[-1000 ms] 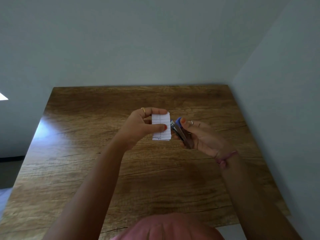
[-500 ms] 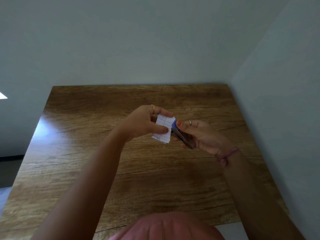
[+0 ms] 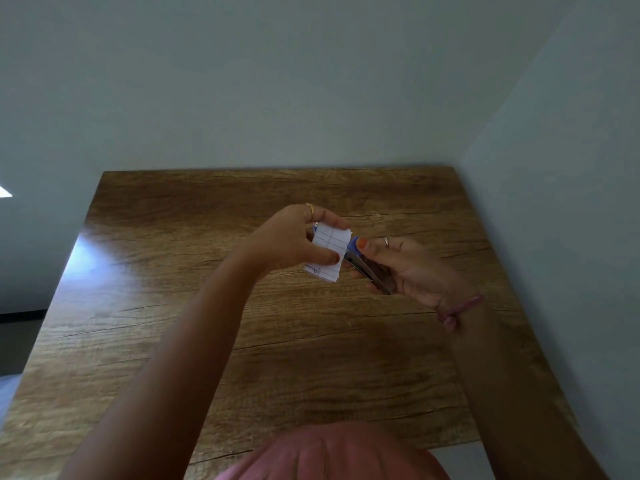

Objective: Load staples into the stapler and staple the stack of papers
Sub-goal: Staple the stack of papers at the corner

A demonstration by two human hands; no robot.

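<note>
With left hand [image 3: 294,240] pinching the small lined white paper stack [image 3: 327,252] mid-frame and right hand [image 3: 405,268] gripping the blue-capped metal stapler [image 3: 363,259] at its edge, stapling step: squeeze next.

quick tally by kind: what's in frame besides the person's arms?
Paper stack: 1, in the left hand
Stapler: 1, in the right hand
Rings: 2, one on each hand
Wrist band: 1, right wrist
Table: 1
Total: 6
</note>
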